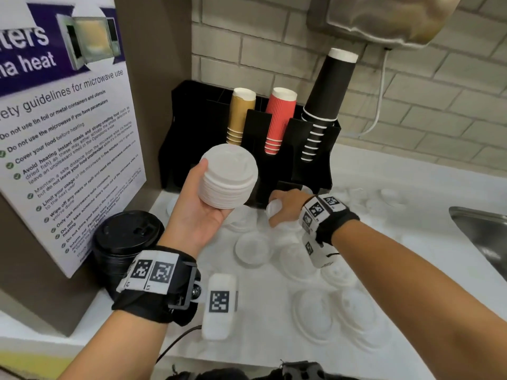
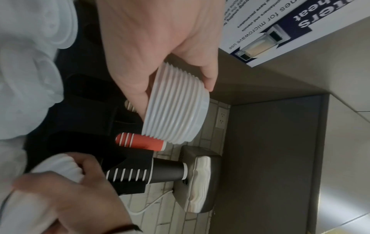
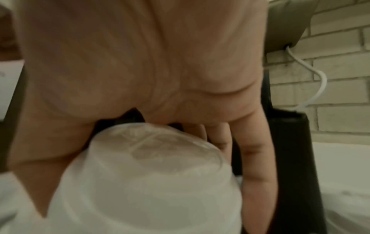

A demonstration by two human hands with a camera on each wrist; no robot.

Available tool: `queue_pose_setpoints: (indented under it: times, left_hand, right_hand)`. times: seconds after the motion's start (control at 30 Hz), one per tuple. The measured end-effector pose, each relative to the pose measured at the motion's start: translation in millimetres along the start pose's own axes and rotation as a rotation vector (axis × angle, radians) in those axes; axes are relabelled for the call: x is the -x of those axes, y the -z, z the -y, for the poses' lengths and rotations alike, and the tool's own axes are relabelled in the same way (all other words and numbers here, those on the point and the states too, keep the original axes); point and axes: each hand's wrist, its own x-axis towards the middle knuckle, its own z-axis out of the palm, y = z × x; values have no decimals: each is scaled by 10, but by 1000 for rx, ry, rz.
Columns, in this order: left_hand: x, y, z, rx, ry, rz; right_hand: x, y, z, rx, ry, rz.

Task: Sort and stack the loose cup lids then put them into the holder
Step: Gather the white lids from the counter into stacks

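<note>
Our left hand (image 1: 197, 212) cups a stack of white lids (image 1: 229, 179), fingers curled round it; our right hand (image 1: 286, 205) grasps smaller lids (image 1: 274, 208), fingertips hidden.

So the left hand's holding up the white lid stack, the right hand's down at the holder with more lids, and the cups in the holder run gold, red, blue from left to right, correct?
One slip: the third cup stack is black, not blue, as the head view shows. The rest stands: the left hand holds up the white lid stack, the right hand grips more lids by the holder, and the gold cups and red cups come first.
</note>
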Motion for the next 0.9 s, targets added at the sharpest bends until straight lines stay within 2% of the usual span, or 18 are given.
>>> queue_pose_setpoints:
  times: [0.1, 0.3, 0.4, 0.5, 0.57, 0.6, 0.77, 0.9]
  left_hand:
    - [16, -66, -71, -11, -33, 8]
    - [17, -175, -145, 27, -42, 35]
    - [26, -154, -148, 12, -44, 25]
    - [34, -113, -159, 2, -56, 2]
    - [36, -96, -170, -5, -59, 9]
    - [38, -93, -175, -11, -63, 18]
    - [40, -92, -155, -32, -78, 59]
    - [28, -83, -89, -41, -64, 72]
  right_hand:
    - [126, 229, 41, -65, 74, -75]
    - [125, 154, 479, -155, 194, -37]
    - [41, 133, 440, 22, 139, -57]
    - [-36, 85, 230, 245, 68, 54]
    - [-98, 0, 97, 241, 55, 147]
    - [-128, -45, 59, 227, 63, 148]
    - [-217, -180, -39, 197, 107, 98]
    - [-40, 49, -124, 30, 129, -30]
